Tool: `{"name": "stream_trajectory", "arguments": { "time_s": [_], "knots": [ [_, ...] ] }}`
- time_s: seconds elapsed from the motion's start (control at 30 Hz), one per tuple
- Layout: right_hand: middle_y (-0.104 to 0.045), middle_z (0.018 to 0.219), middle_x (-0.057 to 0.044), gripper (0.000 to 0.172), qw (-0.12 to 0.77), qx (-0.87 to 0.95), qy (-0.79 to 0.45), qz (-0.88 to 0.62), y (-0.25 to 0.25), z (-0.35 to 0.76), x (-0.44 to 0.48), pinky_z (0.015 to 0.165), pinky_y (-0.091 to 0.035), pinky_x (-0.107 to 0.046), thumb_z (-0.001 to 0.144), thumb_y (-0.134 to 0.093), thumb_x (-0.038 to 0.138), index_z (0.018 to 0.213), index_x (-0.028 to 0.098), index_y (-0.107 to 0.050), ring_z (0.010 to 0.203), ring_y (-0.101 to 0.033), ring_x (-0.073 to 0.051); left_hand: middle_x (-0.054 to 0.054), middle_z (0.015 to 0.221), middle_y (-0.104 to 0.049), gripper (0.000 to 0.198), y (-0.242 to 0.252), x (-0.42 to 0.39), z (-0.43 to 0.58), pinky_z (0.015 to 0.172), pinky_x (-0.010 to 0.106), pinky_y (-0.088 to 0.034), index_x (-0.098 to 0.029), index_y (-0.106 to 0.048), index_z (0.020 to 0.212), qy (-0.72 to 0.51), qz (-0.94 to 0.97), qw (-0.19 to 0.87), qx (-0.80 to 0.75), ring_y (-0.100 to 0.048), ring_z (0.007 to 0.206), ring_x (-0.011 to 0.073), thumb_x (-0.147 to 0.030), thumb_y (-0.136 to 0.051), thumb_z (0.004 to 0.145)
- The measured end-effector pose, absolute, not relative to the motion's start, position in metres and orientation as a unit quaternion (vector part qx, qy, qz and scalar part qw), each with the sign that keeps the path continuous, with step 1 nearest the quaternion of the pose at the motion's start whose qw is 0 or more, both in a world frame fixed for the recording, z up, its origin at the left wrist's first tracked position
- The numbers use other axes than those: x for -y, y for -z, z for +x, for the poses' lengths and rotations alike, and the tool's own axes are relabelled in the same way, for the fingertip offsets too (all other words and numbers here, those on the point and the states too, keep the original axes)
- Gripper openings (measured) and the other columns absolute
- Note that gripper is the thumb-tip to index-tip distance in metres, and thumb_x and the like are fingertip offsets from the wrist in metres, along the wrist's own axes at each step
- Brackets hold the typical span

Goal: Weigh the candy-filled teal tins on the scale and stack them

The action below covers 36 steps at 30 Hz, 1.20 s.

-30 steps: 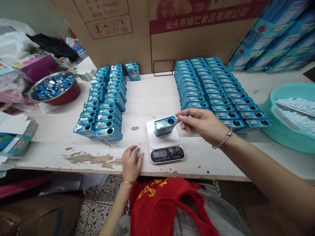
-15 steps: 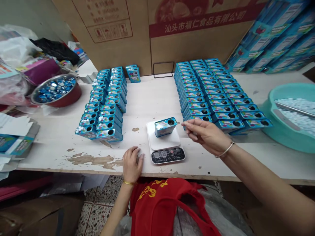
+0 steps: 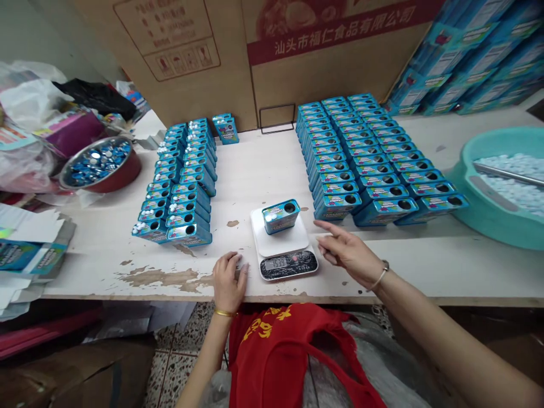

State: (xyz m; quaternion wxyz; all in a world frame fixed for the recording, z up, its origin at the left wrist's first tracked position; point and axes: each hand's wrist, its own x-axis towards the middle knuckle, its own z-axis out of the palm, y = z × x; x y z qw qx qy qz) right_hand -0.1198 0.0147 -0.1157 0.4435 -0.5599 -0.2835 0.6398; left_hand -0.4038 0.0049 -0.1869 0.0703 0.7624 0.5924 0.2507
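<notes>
Worktop point(image 3: 97, 249), right hand point(image 3: 351, 254) open beside scale point(image 3: 289, 264)

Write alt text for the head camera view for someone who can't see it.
A blue tin sits on a digital scale between the person's empty hands. The left hand rests on the table; the right hand is beside the scale. Rows of tins flank it.

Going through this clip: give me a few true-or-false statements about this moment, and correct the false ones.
1. The tin sits on the scale. True.
2. The right hand is holding the tin. False: it is open and apart from the tin.
3. The left hand rests on the table beside the scale. True.
4. The basin holds blue tins. False: it holds small pale pieces.
</notes>
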Motion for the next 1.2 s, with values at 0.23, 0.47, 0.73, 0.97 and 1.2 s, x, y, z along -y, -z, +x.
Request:
{"name": "stream_trajectory", "arguments": {
  "time_s": [0.23, 0.47, 0.73, 0.97, 1.2],
  "knots": [
    [-0.049, 0.051, 0.007, 0.079, 0.423, 0.397, -0.616, -0.533, 0.107, -0.138, -0.040, 0.043, -0.022, -0.025, 0.068, -0.067, 0.039, 0.137, 0.012, -0.038, 0.042, -0.036, -0.008, 0.010, 0.107, -0.057, 0.022, 0.188, -0.005, -0.404, 0.088, 0.038, -0.042, -0.017, -0.056, 0.104, -0.259, 0.764, 0.068, -0.587, -0.053, 0.101, 0.0225, -0.030, -0.052, 0.086],
    [-0.053, 0.058, 0.004, 0.042, 0.474, 0.228, -0.618, -0.585, 0.128, -0.110, -0.004, 0.039, -0.018, -0.021, 0.061, -0.075, 0.043, 0.090, 0.018, -0.058, 0.041, -0.035, -0.004, 0.010, 0.107, -0.057, 0.022, 0.187, -0.004, -0.403, 0.089, 0.038, -0.042, -0.018, -0.057, 0.103, -0.254, 0.761, 0.071, -0.593, -0.052, 0.101, 0.0228, -0.030, -0.053, 0.086],
    [-0.050, 0.061, 0.003, 0.041, 0.477, 0.142, -0.632, -0.595, 0.158, -0.102, 0.025, 0.038, -0.018, -0.020, 0.053, -0.080, 0.045, 0.075, 0.018, -0.058, 0.044, -0.035, -0.005, 0.010, 0.108, -0.057, 0.023, 0.187, -0.004, -0.402, 0.089, 0.039, -0.042, -0.017, -0.057, 0.104, -0.252, 0.762, 0.071, -0.593, -0.052, 0.102, 0.0229, -0.031, -0.052, 0.086],
    [-0.052, 0.063, 0.002, 0.036, 0.485, 0.147, -0.624, -0.594, 0.163, -0.105, 0.027, 0.038, -0.016, -0.021, 0.058, -0.078, 0.044, 0.072, 0.018, -0.057, 0.043, -0.033, -0.005, 0.010, 0.108, -0.058, 0.022, 0.187, -0.004, -0.402, 0.089, 0.039, -0.042, -0.018, -0.057, 0.103, -0.248, 0.760, 0.072, -0.597, -0.053, 0.101, 0.0230, -0.031, -0.052, 0.086],
    [-0.053, 0.063, 0.003, 0.038, 0.497, 0.148, -0.616, -0.593, 0.165, -0.107, 0.028, 0.038, -0.015, -0.020, 0.060, -0.077, 0.045, 0.075, 0.018, -0.056, 0.041, -0.032, -0.003, 0.010, 0.106, -0.057, 0.025, 0.175, -0.005, -0.394, 0.089, 0.039, -0.043, -0.018, -0.055, 0.109, -0.294, 0.747, 0.088, -0.590, -0.053, 0.102, 0.0221, -0.030, -0.050, 0.087]
  ]
}}
